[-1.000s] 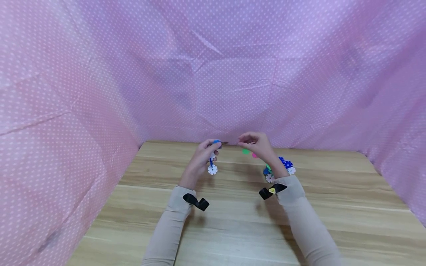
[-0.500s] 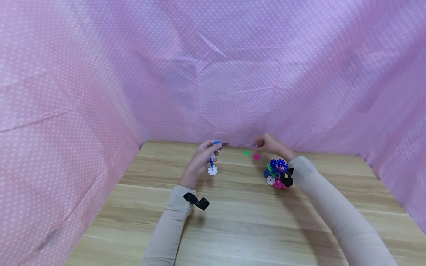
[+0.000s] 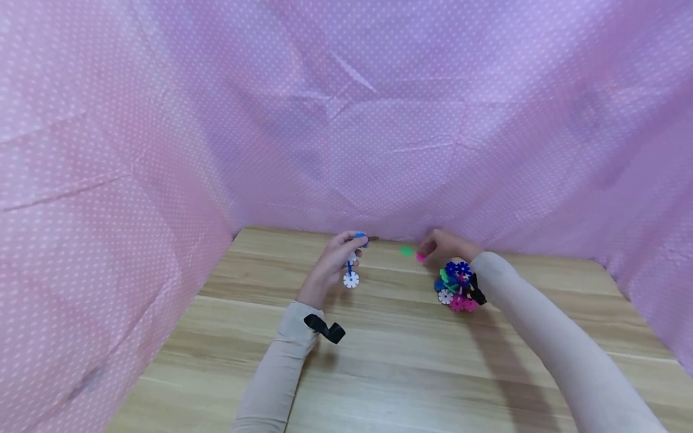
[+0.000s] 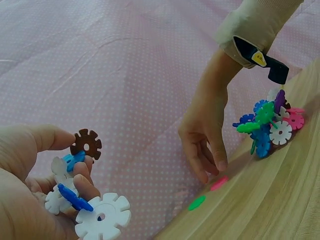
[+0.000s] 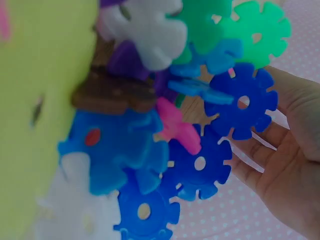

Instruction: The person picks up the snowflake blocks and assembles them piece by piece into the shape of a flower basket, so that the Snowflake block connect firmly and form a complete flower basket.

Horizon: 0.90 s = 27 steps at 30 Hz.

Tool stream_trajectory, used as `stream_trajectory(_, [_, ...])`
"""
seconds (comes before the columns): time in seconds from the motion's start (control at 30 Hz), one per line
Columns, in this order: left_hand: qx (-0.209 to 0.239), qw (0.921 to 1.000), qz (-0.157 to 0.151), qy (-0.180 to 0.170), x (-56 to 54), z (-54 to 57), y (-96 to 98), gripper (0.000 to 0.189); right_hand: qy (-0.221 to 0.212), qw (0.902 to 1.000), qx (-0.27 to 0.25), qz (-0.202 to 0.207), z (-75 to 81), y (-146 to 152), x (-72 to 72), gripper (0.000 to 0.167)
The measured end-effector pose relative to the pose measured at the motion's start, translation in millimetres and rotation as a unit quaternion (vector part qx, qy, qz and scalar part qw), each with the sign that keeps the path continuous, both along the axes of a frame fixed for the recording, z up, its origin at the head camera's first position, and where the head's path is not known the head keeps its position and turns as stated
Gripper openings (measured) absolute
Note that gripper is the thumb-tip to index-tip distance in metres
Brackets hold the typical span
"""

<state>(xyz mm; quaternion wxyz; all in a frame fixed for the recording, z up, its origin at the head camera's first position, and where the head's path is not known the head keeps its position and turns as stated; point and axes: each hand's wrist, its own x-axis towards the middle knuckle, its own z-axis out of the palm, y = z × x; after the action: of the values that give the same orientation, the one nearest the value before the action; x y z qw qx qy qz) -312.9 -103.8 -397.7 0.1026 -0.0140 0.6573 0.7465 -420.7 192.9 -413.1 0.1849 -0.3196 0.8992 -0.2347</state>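
Observation:
My left hand [image 3: 332, 264] grips a short chain of notched plastic snowflake discs [image 4: 102, 220] above the table's far side. In the left wrist view a brown disc [image 4: 86, 146] sits at its top, with blue and white discs below. My right hand [image 3: 444, 245] reaches down over the far edge, fingers loosely bent. Its fingertips are right at a flat pink disc [image 4: 219, 183]. A green disc [image 4: 197, 203] lies just left of the pink one. Under the right wrist stands a joined cluster of multicoloured snowflake discs [image 3: 457, 288], filling much of the right wrist view.
The wooden table [image 3: 379, 361] runs back to a pink polka-dot cloth [image 3: 346, 150] that hangs behind and at both sides. Each wrist carries a black strap, the left strap [image 3: 325, 329] showing plainly. The cluster stands close to the right sleeve [image 3: 530, 313].
My right hand has moved right, away from the left hand, then come down beside the pink disc. The left hand still holds its chain in nearly the same place.

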Motion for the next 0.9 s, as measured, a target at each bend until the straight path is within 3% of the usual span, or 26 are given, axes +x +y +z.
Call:
stream_trajectory(0.2, [0.0, 1.0, -0.006, 0.0, -4.1, -2.7, 0.2, 0.024, -0.025, 0.9988, 0.042, -0.006, 1.8, -1, -3.7, 0.033])
stream_trajectory(0.47, [0.004, 0.9999, -0.014, -0.004, -8.5, -5.1, -1.0, 0.024, -0.046, 0.9954, 0.079, 0.03, 11.4, -6, -4.8, 0.024])
stream_trajectory(0.73, [0.004, 0.9999, -0.011, -0.009, -6.7, -2.8, -2.4, 0.026, -0.073, 0.9893, 0.126, 0.005, 25.2, -22, -0.2, 0.024])
stream_trajectory(0.9, [0.005, 0.9998, -0.016, -0.009, -3.4, -3.4, 0.7, 0.028, -0.054, 0.9886, 0.136, 0.033, 21.0, -28, 0.7, 0.029])
